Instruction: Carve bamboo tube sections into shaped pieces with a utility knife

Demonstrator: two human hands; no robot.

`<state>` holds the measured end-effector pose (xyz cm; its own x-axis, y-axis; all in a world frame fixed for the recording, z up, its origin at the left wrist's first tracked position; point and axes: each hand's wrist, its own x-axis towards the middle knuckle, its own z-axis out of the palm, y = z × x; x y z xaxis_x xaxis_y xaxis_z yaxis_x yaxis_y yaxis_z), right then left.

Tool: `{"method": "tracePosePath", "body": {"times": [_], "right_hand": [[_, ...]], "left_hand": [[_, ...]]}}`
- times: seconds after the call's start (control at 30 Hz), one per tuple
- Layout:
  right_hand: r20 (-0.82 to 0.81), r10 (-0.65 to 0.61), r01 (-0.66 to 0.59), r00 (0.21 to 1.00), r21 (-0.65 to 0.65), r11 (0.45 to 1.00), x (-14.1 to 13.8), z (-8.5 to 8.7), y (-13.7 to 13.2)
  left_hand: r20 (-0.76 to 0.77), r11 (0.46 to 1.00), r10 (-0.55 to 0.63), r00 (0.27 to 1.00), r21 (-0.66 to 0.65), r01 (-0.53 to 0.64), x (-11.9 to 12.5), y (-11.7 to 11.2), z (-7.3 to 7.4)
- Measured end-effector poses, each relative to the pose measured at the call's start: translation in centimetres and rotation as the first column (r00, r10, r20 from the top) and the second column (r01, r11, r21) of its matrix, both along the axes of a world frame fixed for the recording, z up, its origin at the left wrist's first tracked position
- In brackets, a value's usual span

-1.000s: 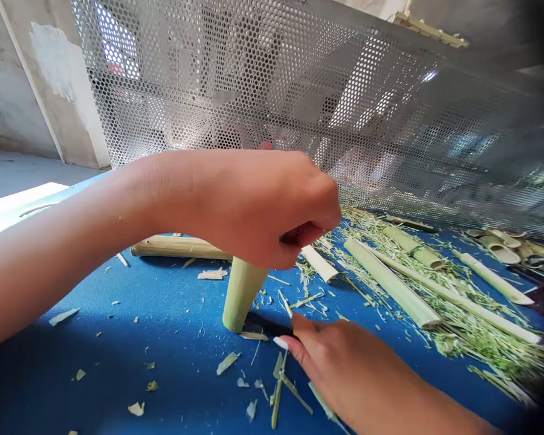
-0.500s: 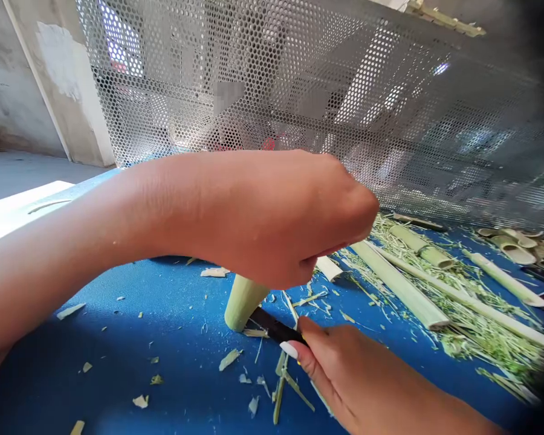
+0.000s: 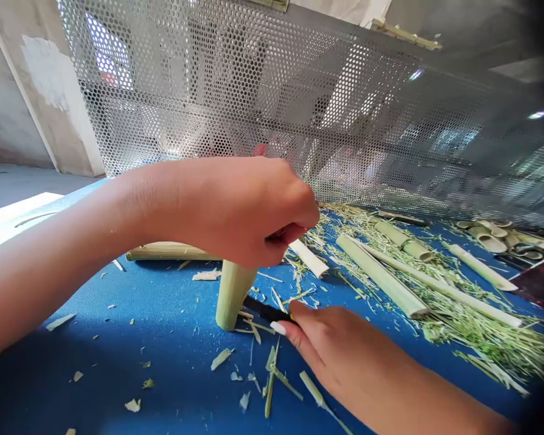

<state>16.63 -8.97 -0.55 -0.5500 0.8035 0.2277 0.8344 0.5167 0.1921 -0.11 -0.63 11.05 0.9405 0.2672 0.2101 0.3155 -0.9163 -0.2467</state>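
Observation:
My left hand (image 3: 249, 211) is closed around the upper part of a pale green bamboo piece (image 3: 233, 296), which stands nearly upright with its lower end on the blue tabletop (image 3: 172, 374). The palm and most fingers are hidden behind the back of the hand. Low on the right, my right hand (image 3: 326, 338) grips the dark handle of a knife (image 3: 267, 311). Its blade reaches to the lower right side of the bamboo, and its tip is hidden behind the piece. Thin bamboo slivers (image 3: 254, 326) lie by the foot of the piece.
Split bamboo strips (image 3: 385, 278) and a heap of green shavings (image 3: 494, 332) cover the right side. A bamboo length (image 3: 172, 251) lies behind my left wrist. Cut bamboo pieces (image 3: 492, 235) sit at the far right. A perforated metal panel (image 3: 276, 90) stands along the back.
The view has shifted, so both hands appear further left. The bamboo piece is more upright than before. Extra slivers show beside its foot, and the knife remains against its lower side.

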Motion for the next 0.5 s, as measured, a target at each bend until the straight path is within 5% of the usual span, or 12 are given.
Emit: {"method": "tracePosePath", "body": {"times": [0.1, 0.3, 0.5], "right_hand": [[-0.142, -0.059, 0.051, 0.988, -0.062, 0.997, -0.1, 0.6, 0.2], [0.091, 0.119, -0.120, 0.989, 0.003, 0.993, -0.8, -0.7, 0.4], [0.183, 0.096, -0.106, 0.978, 0.044, 0.993, -0.6, -2.2, 0.0]], "left_hand": [[0.003, 0.999, -0.015, 1.000, 0.029, 0.015, 0.0, -0.1, -0.1], [-0.032, 0.992, -0.082, 0.996, 0.094, 0.085, 0.4, 0.0, -0.1], [-0.019, 0.995, -0.087, 0.996, 0.043, 0.088, 0.2, 0.2, 0.1]]}}
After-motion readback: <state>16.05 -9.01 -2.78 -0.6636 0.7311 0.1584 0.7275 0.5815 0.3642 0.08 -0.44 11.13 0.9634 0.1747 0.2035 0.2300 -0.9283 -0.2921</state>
